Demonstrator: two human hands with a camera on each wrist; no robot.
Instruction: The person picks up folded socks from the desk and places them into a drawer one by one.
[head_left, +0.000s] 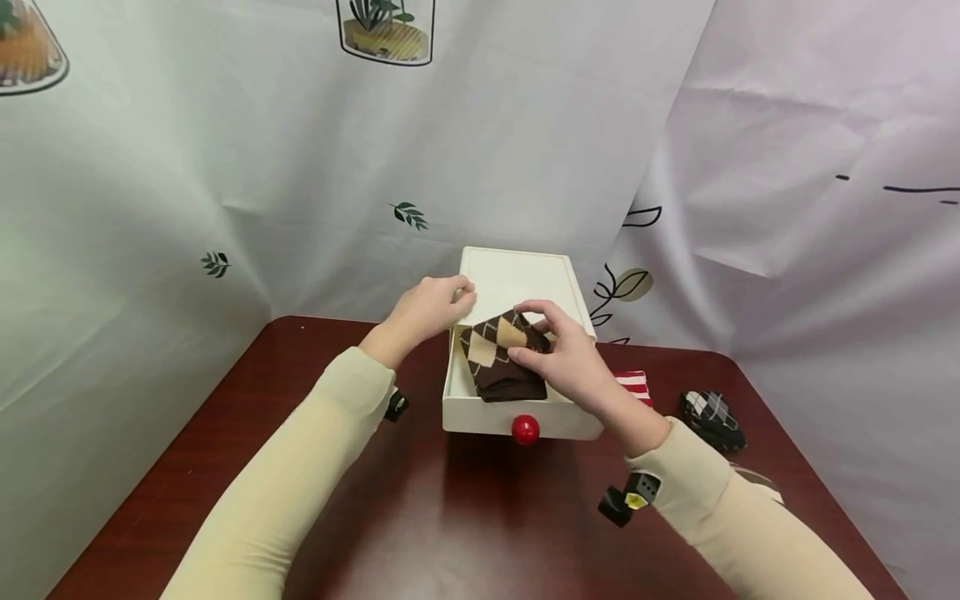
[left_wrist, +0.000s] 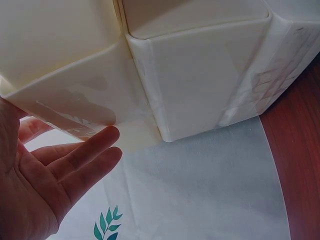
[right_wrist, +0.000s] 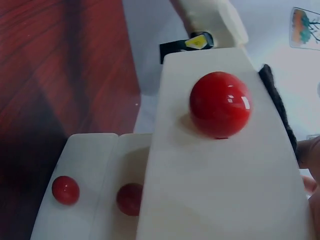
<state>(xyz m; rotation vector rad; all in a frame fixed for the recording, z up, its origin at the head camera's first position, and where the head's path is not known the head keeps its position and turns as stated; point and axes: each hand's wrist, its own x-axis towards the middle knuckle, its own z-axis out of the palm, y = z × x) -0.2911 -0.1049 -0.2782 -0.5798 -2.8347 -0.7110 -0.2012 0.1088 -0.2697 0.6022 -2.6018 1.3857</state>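
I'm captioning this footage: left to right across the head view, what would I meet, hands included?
Left hand, brown-and-beige argyle fabric, right hand, red-and-white striped fabric, black-and-grey patterned fabric, brown-and-white item.

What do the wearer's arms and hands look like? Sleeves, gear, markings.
Plain long cream sleeves: left sleeve, right sleeve. Left hand and right hand ungloved. Black left wrist device and right wrist device, each with a yellow patch. No cables visible.
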